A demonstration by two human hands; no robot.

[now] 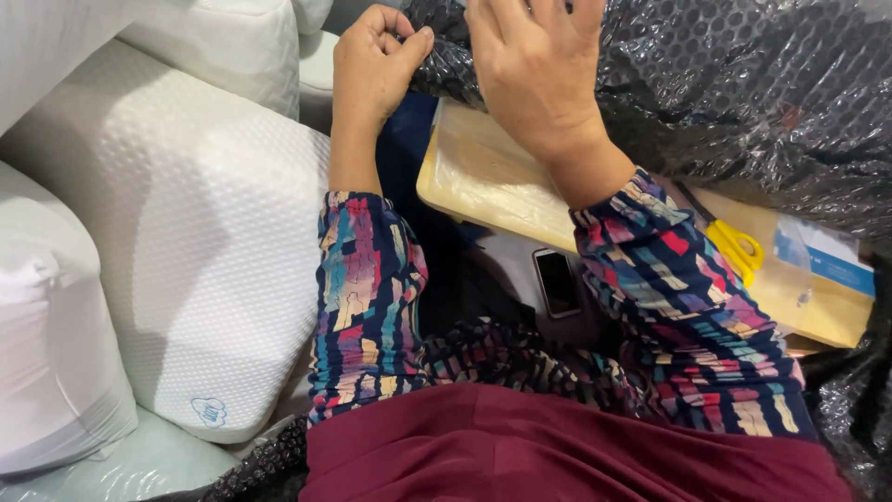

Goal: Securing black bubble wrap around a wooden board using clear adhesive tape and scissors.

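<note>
My left hand point(373, 65) pinches the edge of a sheet of black bubble wrap point(762, 84) at the top of the view, fingers closed on it. My right hand point(534, 65) lies flat on the same wrap just to the right, fingers spread and pressing down; its fingertips run out of the frame. The wrap drapes over the right side and covers part of a light wooden board point(483, 177) below my hands. Both sleeves are multicoloured patterned fabric.
Several white textured pillows point(186, 232) are stacked on the left. A dark phone point(557, 282) lies by my right forearm. Yellow-handled scissors point(737, 246) and a blue and white box point(836, 256) rest on the board at right. Maroon cloth point(557, 455) covers my lap.
</note>
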